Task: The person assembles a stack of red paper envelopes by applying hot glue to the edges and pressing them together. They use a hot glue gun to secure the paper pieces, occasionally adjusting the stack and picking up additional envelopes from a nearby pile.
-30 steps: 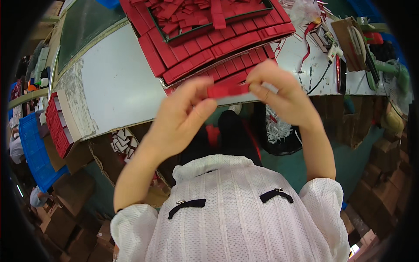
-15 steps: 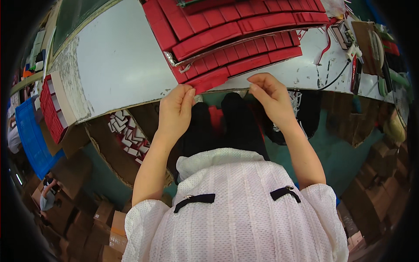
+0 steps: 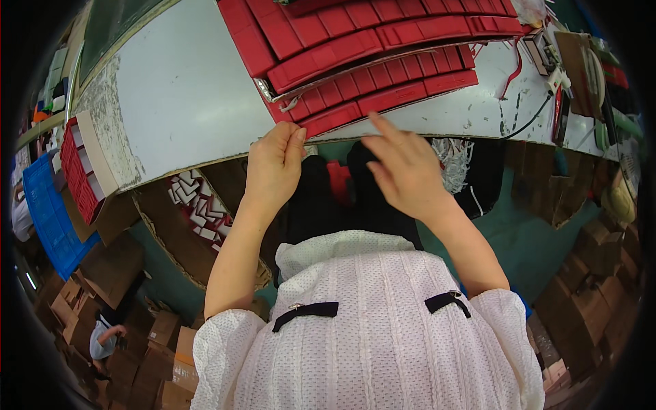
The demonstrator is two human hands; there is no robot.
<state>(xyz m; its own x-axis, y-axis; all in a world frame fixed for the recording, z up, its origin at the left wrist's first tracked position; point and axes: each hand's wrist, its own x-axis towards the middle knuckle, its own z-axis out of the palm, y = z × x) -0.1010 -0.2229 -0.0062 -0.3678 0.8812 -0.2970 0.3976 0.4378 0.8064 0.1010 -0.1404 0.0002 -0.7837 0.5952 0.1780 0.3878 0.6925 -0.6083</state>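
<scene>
Red pieces: rows at table near edge, 12 o'clock of both hands.
Left hand: fingertips pressed together, pinching front row's left end.
Right hand: fingers spread, empty, just beside row.
Risk: front row overhangs edge; a nudge could tip pieces off.

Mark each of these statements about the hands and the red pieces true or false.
1. The left hand touches the red pieces at the table edge. True.
2. The right hand grips a red piece. False: its fingers are spread and hold nothing.
3. The red pieces lie in overlapping rows. True.
4. A blue crate stands on the table. False: it sits lower, off to the left of the table.
5. The person wears a black top. False: it is white.
</scene>
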